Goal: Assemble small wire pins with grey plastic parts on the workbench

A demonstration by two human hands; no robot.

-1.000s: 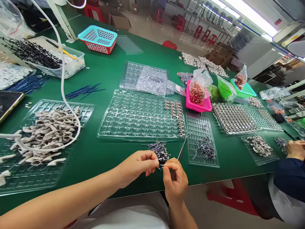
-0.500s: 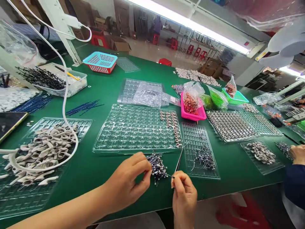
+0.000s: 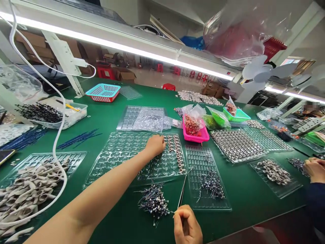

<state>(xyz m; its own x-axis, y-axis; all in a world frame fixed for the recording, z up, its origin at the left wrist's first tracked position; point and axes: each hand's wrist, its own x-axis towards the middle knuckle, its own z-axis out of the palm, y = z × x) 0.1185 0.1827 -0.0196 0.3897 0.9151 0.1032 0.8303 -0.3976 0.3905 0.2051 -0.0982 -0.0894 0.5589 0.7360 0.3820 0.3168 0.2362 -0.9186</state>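
My left hand (image 3: 155, 145) is over the clear plastic tray (image 3: 119, 154), fingers curled closed beside the small beige ring-shaped pieces (image 3: 178, 155) along its right side. What those fingers hold, if anything, is hidden. Low in the view, my right hand (image 3: 187, 225) is closed around metal tweezers (image 3: 181, 193) whose tips point away from me. A thin wire-like piece also shows at its thumb and fingertip. Just left of it lies a pile of thin dark-stemmed parts with whitish tips (image 3: 153, 201).
A narrower clear tray (image 3: 208, 203) with similar stemmed parts stands at right. Beyond are a pink basket (image 3: 195, 138) and a filled tray (image 3: 236, 145). Beige hollow pieces (image 3: 33, 189) and a white cable (image 3: 58, 135) occupy the left. A co-worker's hand (image 3: 315, 169) is far right.
My left hand has moved from beside the stemmed pile forward onto the tray. My right hand stays near the pile with the tweezers. The camera view has tilted upward.
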